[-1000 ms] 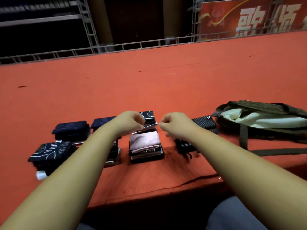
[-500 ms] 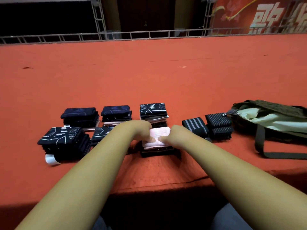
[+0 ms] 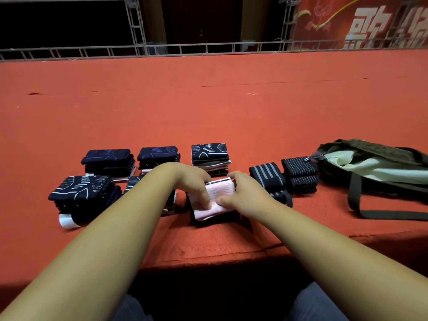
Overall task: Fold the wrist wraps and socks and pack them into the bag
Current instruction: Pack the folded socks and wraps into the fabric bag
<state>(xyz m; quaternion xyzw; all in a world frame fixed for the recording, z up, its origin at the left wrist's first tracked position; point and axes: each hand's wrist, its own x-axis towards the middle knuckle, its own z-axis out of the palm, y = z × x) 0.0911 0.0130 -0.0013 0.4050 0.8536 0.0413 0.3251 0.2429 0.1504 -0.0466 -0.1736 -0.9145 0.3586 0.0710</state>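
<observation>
Both hands meet at the near edge of the red carpeted platform point(image 3: 231, 117). The left hand point(image 3: 193, 181) and right hand point(image 3: 246, 196) curl their fingers round a pale pink folded sock point(image 3: 220, 196) lying on top of a black stack.

Black folded socks with white line patterns point(image 3: 81, 193) lie to the left. Grey-striped black wrist wraps point(image 3: 300, 173) lie to the right, beside an open olive fabric bag point(image 3: 370, 149).

Beyond stand a metal truss rail point(image 3: 208, 46) and a red banner point(image 3: 335, 17) with large white characters, partly cut off.

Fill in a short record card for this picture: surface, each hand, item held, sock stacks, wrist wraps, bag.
surface: red carpet
left hand: grips pink folded piece at its left edge
right hand: grips its right edge
pink folded piece: atop a dark stack, front row
sock stacks: dark, patterned, two rows
wrist wraps: two, striped, folded, right of the hands
bag: olive, open, far right
</observation>
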